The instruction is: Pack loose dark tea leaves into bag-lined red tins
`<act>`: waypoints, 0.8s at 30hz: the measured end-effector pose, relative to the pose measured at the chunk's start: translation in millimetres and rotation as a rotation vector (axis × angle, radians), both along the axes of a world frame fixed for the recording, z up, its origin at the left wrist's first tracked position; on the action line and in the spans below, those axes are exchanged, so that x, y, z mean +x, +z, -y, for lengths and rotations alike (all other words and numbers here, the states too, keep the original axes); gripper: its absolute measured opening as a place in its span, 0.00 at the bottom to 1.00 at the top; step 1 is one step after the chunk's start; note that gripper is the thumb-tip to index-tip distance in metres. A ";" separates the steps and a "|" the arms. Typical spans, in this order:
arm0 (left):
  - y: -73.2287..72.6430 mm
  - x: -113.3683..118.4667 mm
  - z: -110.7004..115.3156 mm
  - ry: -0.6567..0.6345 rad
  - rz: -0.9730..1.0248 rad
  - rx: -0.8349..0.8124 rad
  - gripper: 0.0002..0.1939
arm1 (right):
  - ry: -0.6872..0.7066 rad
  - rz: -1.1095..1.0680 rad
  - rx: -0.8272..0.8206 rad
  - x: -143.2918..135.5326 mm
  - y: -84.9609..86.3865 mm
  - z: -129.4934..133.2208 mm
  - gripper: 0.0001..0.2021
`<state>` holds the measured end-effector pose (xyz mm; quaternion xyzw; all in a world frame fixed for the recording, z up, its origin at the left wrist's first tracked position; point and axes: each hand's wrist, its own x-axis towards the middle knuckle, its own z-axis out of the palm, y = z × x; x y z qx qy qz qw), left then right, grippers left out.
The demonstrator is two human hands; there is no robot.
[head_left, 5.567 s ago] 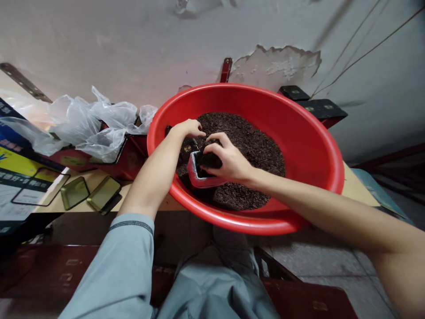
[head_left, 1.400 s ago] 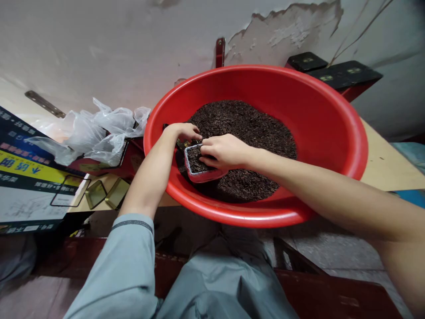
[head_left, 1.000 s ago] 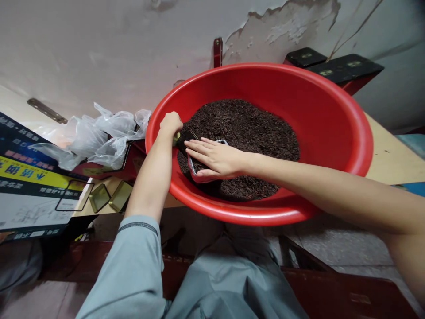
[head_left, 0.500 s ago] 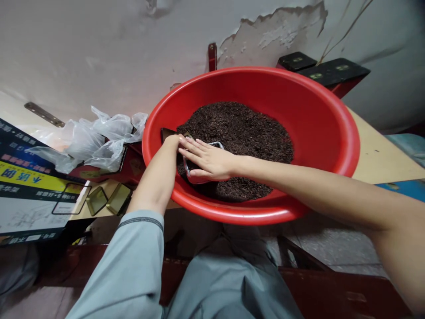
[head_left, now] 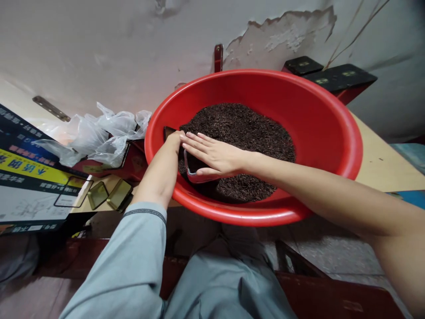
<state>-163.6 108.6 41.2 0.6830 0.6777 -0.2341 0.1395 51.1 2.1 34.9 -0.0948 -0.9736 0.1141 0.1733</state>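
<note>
A large red plastic basin (head_left: 327, 119) holds a heap of dark brown loose leaf bits (head_left: 255, 128) that look like tea. In its left part sits a small container lined with clear plastic (head_left: 188, 170), mostly covered by my hands. My right hand (head_left: 217, 155) lies flat over it, fingers stretched out and pointing left. My left hand (head_left: 175, 136) is bent down at the container's left side, touching the right fingertips. Its fingers are hidden behind the wrist and the other hand. A dark flat edge (head_left: 168, 131) shows just beyond my left hand.
Left of the basin, crumpled clear plastic bags (head_left: 111, 133) lie over red boxes. Two gold-coloured tin pieces (head_left: 119, 194) rest near the table edge beside a printed carton (head_left: 29, 177). Black-topped red tins (head_left: 341, 77) stand behind on the right, against the peeling wall.
My right hand has shifted slightly right over the container, baring more of its plastic-lined left edge. My left hand stays almost in place. The whole view has moved a little.
</note>
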 end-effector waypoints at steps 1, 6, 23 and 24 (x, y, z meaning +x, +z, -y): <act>2.5 0.6 0.1 0.017 -0.011 -0.004 0.30 | 0.016 -0.005 0.001 -1.0 -1.6 0.6 0.41; 17.9 3.0 -1.4 0.034 -0.009 0.040 0.26 | 0.067 0.016 -0.053 -2.7 -3.8 1.0 0.42; 71.8 23.5 103.8 -0.256 0.760 0.670 0.28 | -0.593 -0.074 0.113 72.7 27.8 -65.2 0.20; 65.7 20.0 107.0 -0.176 0.700 0.608 0.35 | -0.637 0.014 0.118 74.4 25.7 -65.6 0.22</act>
